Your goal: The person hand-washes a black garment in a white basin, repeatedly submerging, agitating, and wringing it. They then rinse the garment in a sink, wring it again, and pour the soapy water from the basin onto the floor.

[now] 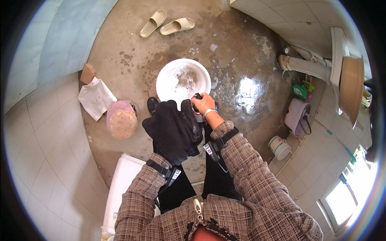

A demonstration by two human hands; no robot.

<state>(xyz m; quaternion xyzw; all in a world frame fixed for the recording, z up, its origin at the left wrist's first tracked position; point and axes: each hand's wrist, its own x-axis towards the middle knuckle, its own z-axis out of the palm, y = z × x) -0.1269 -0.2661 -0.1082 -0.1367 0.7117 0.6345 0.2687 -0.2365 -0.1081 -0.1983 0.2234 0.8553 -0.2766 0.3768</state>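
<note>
A black ribbed knit cloth (178, 132) covers my left hand, so its fingers and grip are hidden. Only the left sleeve shows behind the cloth. My right hand (203, 103) pinches a piece with black, white and red stripes (197, 116) at the cloth's right side. Whether the striped piece belongs to the black cloth, I cannot tell. Just beyond both hands, a round white basin (206, 70) on the floor holds sudsy water. White foam (179, 104) hangs at the cloth's far edge, by the basin's near rim.
Beige slides (178, 26) lie beyond the basin on the wet concrete floor (235, 69). To the left are a round padded stool (122, 120), a white bag (96, 98) and a brick (87, 73). Rightward stand a pedestal sink (310, 66), a lilac bucket (297, 116) and a white pail (280, 147).
</note>
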